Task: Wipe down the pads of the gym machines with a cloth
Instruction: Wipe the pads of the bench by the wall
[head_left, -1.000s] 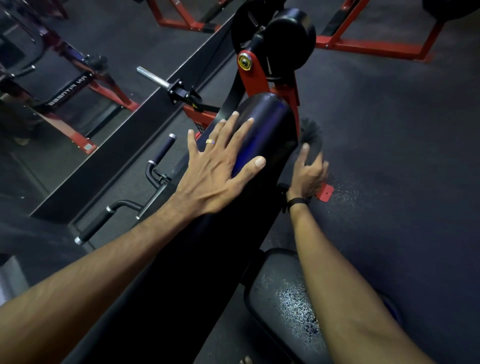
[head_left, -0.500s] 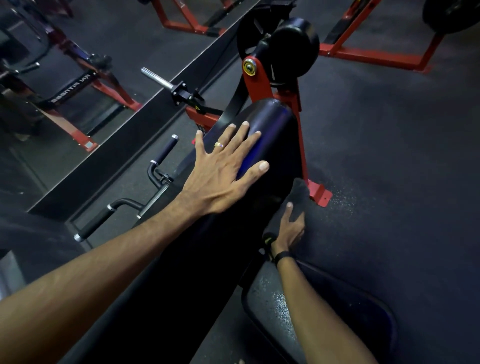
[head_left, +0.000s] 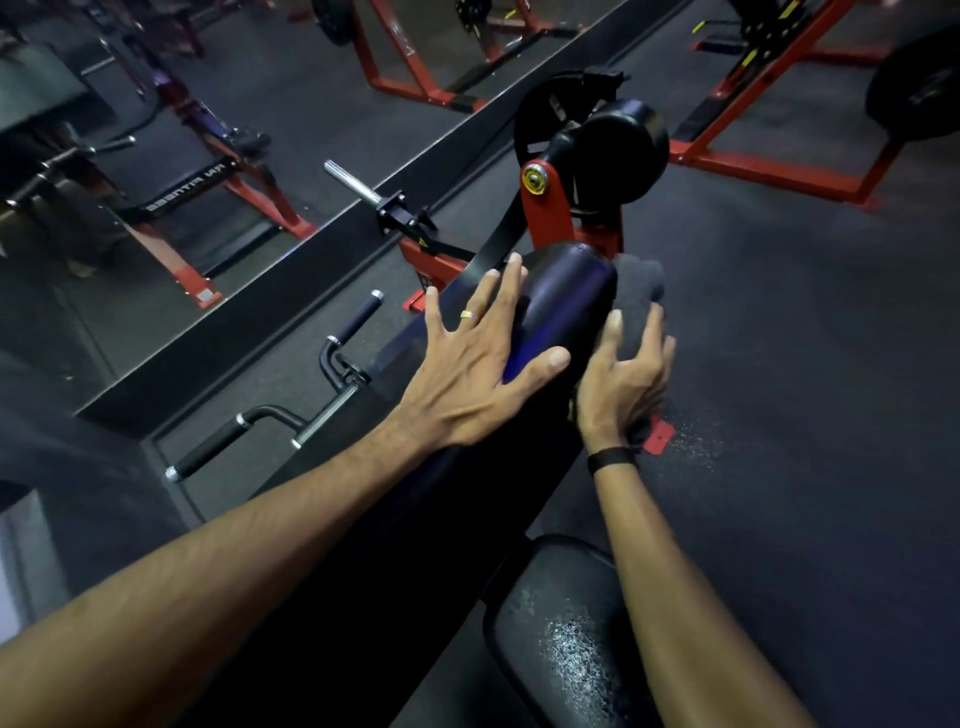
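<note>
My right hand (head_left: 626, 379) presses the dark cloth (head_left: 636, 299) flat against the right flank of the long black pad (head_left: 566, 306), fingers straight and spread, near the pad's far end. My left hand (head_left: 475, 364) rests open on top of the pad, fingers splayed, gripping nothing. The cloth's lower part is hidden under my palm. A seat pad (head_left: 561, 639) sits below on dark rubber floor (head_left: 810, 415); red frames (head_left: 779, 166) stand beyond.

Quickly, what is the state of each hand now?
Left hand: open, flat on the long pad.
Right hand: open, pressing the cloth against it.
</note>
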